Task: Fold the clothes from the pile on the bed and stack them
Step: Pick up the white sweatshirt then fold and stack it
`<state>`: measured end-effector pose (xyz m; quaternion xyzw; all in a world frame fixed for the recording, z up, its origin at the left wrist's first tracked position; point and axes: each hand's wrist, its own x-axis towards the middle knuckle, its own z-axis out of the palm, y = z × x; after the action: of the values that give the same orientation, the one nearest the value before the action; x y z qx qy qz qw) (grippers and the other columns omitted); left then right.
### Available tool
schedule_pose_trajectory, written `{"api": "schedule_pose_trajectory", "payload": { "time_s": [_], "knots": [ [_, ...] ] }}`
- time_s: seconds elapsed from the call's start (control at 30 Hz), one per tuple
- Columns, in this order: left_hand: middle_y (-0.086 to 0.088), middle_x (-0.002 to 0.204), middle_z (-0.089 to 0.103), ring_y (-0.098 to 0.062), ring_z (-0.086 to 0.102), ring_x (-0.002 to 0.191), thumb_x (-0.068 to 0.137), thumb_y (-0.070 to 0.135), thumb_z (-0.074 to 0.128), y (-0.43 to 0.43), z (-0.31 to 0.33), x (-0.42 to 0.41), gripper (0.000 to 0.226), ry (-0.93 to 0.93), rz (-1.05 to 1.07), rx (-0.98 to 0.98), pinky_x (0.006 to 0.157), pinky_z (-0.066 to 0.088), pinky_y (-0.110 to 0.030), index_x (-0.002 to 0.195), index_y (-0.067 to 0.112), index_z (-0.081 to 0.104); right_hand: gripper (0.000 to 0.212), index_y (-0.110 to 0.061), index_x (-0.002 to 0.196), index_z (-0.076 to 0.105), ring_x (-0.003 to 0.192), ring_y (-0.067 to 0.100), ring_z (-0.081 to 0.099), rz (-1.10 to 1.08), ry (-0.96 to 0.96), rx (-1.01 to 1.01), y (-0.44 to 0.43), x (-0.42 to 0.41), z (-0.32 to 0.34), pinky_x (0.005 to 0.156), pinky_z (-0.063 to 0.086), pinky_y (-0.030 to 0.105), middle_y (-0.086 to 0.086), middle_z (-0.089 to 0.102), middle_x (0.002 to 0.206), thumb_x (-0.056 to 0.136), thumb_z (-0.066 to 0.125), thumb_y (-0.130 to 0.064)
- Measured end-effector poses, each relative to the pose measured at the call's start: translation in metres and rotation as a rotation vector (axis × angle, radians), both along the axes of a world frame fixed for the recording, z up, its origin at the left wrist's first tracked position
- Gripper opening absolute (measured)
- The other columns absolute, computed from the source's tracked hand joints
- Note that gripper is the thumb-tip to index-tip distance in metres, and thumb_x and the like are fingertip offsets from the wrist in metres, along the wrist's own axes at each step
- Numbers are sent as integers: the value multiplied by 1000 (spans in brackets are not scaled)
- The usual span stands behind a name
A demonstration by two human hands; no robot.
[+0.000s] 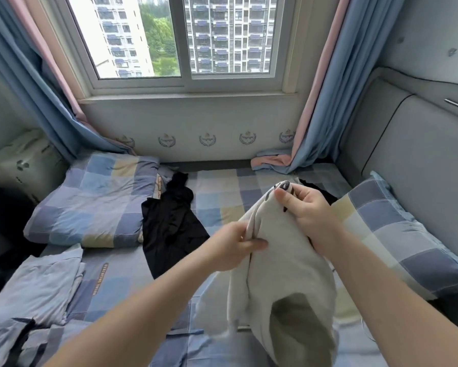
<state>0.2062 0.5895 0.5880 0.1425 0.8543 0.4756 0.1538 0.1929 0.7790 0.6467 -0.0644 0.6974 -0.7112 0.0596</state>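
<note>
Grey garment held up, left grip pinching its edge, right grip clutching its top end.

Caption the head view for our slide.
Left hand and right hand hold a pale grey fabric garment above the blue checked bed.

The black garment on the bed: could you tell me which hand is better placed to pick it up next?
Probably the left hand. The black garment lies on its side, nearer than to the right hand; both grip the pale garment, so one must let go first.
</note>
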Motion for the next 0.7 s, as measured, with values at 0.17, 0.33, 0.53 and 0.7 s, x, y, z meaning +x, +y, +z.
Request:
{"api": "schedule_pose_trajectory", "payload": {
  "time_s": [0.17,0.33,0.53,0.7],
  "knots": [
    [2,75,63,-15,57,73,103,26,55,-14,19,-9,27,93,396,244,71,45,-33,85,9,65,22,-12,120,63,92,16,69,-116,-12,-87,15,-9,-1,77,58,28,2,75,105,98,61,-9],
    [-1,67,42,-14,39,61,102,22,52,-15,63,-13,33,165,408,276,58,32,-31,71,9,50,86,-47,144,38,131,-2,45,99,-8,221,13,7,-21,102,42,28,-19,48,145,70,81,-53],
    [-6,69,40,-16,34,64,97,20,63,1,91,-11,32,252,335,335,54,26,-29,76,-3,57,32,-27,111,66,94,2,69,116,-54,299,-27,34,-75,78,51,24,-16,74,98,84,78,-15],
    [9,53,46,-8,37,51,92,16,69,-35,75,-27,24,238,512,321,47,30,-24,73,6,59,23,-14,90,71,77,14,59,146,-30,425,4,25,-86,74,53,47,13,69,85,84,65,-36]
  ]
}}
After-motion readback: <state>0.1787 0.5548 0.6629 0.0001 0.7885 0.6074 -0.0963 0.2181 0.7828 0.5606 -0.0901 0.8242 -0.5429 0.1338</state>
